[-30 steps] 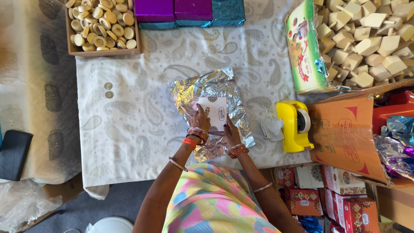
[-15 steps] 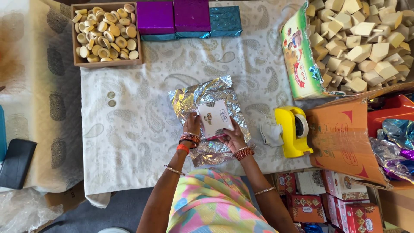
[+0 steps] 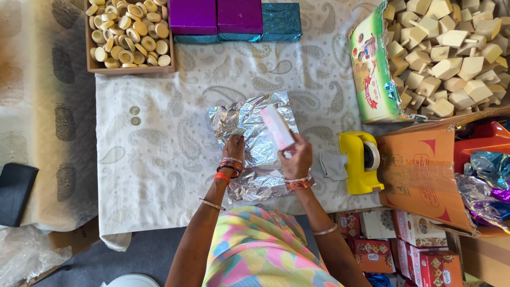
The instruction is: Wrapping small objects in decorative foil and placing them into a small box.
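You are looking straight down at a table covered in a white paisley cloth (image 3: 159, 159). In the middle lies a crumpled sheet of silver foil wrapping paper (image 3: 249, 127). Your left hand (image 3: 234, 149) rests flat on the foil near its centre, fingers pressed down on the sheet, with orange and red bangles at the wrist. Your right hand (image 3: 297, 157) is just beside it to the right, closed around the lower end of a small pale pink and white box (image 3: 277, 126), which is lifted and tilted over the right part of the foil.

Just right of your right hand lies a small grey scrap (image 3: 333, 166), and next to that stands a yellow tape dispenser (image 3: 358, 162) with a roll of clear tape. Further right is an open orange cardboard carton (image 3: 425, 175).

At the far edge of the table sit two purple wrapped boxes (image 3: 215, 16) and a teal wrapped box (image 3: 281, 21). At the far left corner is a wooden tray (image 3: 90, 53) full of small round wooden pieces. At the far right, a printed green and white box (image 3: 372, 64) lies beside a heap of pale wooden blocks (image 3: 451, 48). Two coins (image 3: 135, 115) lie on the cloth, well left of the foil. Small red and white cartons (image 3: 409, 244) are stacked below the table on your right.
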